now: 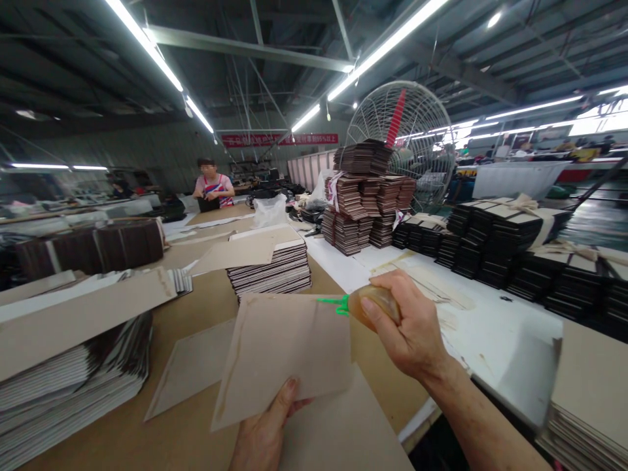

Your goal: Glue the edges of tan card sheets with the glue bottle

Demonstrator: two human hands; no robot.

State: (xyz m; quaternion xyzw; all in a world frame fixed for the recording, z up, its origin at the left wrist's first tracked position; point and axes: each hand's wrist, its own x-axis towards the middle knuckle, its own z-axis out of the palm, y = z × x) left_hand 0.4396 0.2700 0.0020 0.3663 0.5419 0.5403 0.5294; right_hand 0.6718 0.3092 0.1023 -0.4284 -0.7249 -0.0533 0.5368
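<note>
My left hand grips a beige cardboard panel by its near edge, thumb on top and fingers beneath. A brownish strip of glue runs along the panel's left side, with more marks along its far edge. In my right hand is a soft amber glue bottle, my fingers wrapped round it. Its green nozzle points left, over the panel's far right edge. Another beige panel lies on the brown tabletop to the left, partly behind the held one.
Behind the panel stands a stack of boards. A larger pile of panels is on the left. Brown bundles and black bundles stand at the back right, near a big fan. A person works farther back.
</note>
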